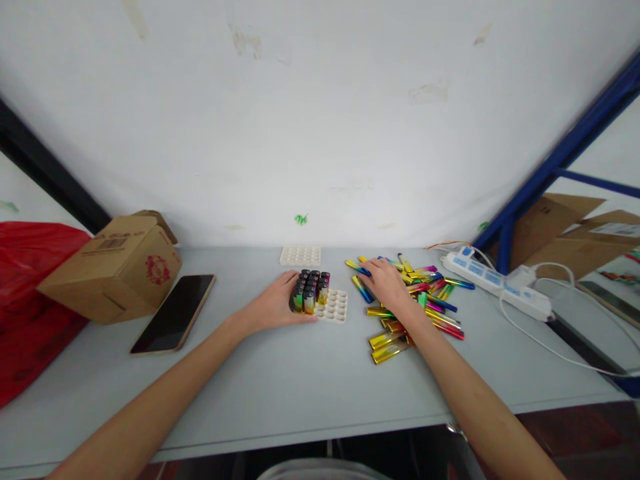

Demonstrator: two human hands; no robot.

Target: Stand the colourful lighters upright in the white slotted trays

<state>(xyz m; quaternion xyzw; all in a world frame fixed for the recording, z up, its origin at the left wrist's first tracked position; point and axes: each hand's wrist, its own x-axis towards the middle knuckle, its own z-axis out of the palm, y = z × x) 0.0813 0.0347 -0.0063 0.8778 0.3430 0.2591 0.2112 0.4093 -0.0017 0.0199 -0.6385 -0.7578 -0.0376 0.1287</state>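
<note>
A white tray with round holes lies at the middle of the table. Shiny lighters with dark tops stand upright in its left part, while the holes on the right show bare. My left hand curls round the left side of this tray and its lighters, thumb along the front edge. To the right is a loose pile of metallic lighters in gold, blue, red, green and purple. My right hand rests over the pile's left side, fingers bent down on the end of a gold-and-blue lighter; its fingertips are partly hidden.
A second white holed tray lies by the wall. On the left are a phone, a cardboard box and a red bag. A power strip with white cables and a blue metal frame stand right.
</note>
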